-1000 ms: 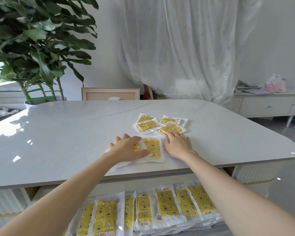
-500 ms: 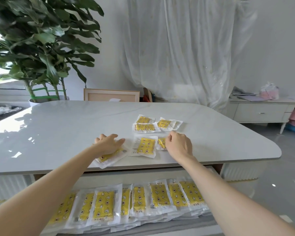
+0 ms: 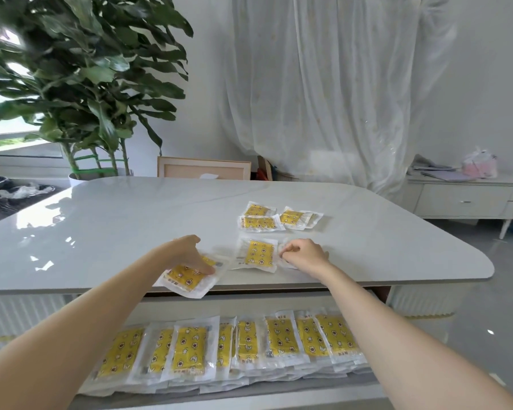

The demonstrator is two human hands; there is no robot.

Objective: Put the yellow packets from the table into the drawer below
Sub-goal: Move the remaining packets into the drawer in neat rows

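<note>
Gathering is the step in hand: loose packets lie on the glossy pale grey table (image 3: 131, 226) with rounded corners, and the open drawer (image 3: 279, 390) under its near edge already holds a full row of the same yellow printed packets in clear plastic wrap (image 3: 249, 341), laid side by side and overlapping. The left hand (image 3: 190, 254) lies flat, fingers fairly straight, pressing down on the near-left packet (image 3: 187, 281), whose near corner overhangs the table edge directly above the drawer. The right hand (image 3: 304, 254) has its fingers curled and pinches the clear rim of the right packet (image 3: 285, 263), most of which is hidden beneath the hand. Between the two hands lies the middle packet (image 3: 256, 253), flat and untouched, just beside the right hand. Further back, well apart from the hands, the far packets (image 3: 259, 221) form a small overlapping cluster of three or so. A leafy green potted plant (image 3: 86, 84) stands beyond the far left corner, and a sheer white curtain (image 3: 323, 84) hangs behind. By my judgement the next move calls for drawing the near-left packet off the edge with a proper grip, lifting the right packet clear, and lowering both into the drawer, where the row looks crowded. The slick wrap could slip from a loose pinch or slide off the row.
</note>
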